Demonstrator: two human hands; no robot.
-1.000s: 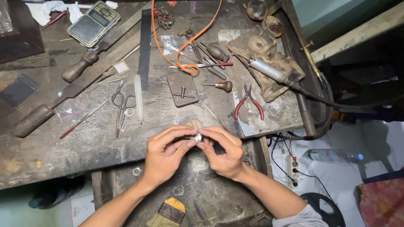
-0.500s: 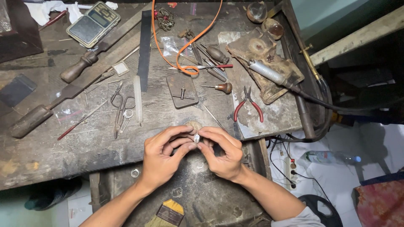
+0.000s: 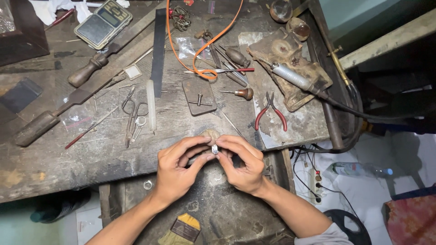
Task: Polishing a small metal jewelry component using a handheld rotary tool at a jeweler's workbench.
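Both hands pinch one small silver piece [image 3: 215, 149] at the workbench [image 3: 54, 168] front edge: left hand [image 3: 178, 169] and right hand [image 3: 243, 164] fingertips closed on it. Just beyond, red-handled pliers [image 3: 271, 112], scissors [image 3: 134, 119]. Far back left, digital scale [image 3: 103, 18].

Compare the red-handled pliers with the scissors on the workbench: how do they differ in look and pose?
The pliers have red-coated handles; the scissors are bare dull metal. The pliers lie right of the hands, handles spread apart; the scissors lie to the left, blades closed. The pliers have short jaws, while the scissors are long and slender. Both lie flat on the workbench, untouched by either hand.
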